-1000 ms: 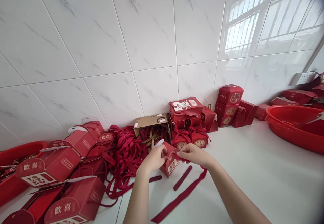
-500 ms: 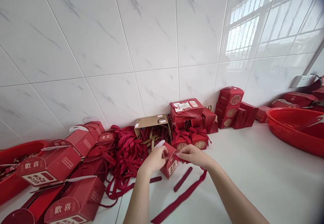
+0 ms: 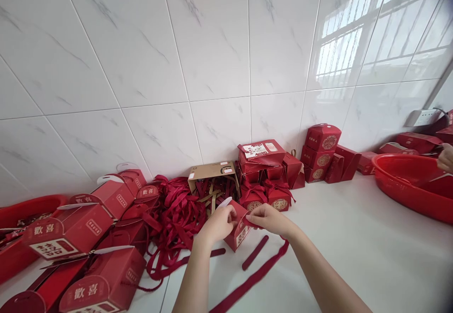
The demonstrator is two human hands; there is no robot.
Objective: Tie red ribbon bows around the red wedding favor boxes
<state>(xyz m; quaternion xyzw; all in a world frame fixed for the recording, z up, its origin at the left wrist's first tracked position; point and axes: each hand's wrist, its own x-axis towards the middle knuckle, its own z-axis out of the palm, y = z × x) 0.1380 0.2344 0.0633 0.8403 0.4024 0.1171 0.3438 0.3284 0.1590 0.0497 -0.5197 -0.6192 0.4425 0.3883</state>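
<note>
A small red gift box (image 3: pixel 242 238) with gold-and-white printing stands on the white table between my hands, a rounded pale flap upright at its far side. My left hand (image 3: pixel 220 224) is curled against the box's top at its left side, with the fingertips partly hidden. My right hand (image 3: pixel 268 218) pinches a red strip or flap at the box's top right edge; which one I cannot tell. A short dark red strip (image 3: pixel 255 252) with rounded ends lies right in front of the box. From under my right wrist a long red ribbon (image 3: pixel 256 282) runs toward me.
Red ribbons (image 3: pixel 177 209) are heaped left of the box, beside a cardboard box (image 3: pixel 212 171) of ribbons. Larger red boxes (image 3: pixel 76 228) pile up at left; more red boxes (image 3: pixel 260 157) stand against the wall. At right, another person's hand (image 3: pixel 446 158) is over a red basin (image 3: pixel 392 181).
Another person's hand has come into view over the right basin. My hands and the gift box stay almost where they were; the view has shifted slightly.
</note>
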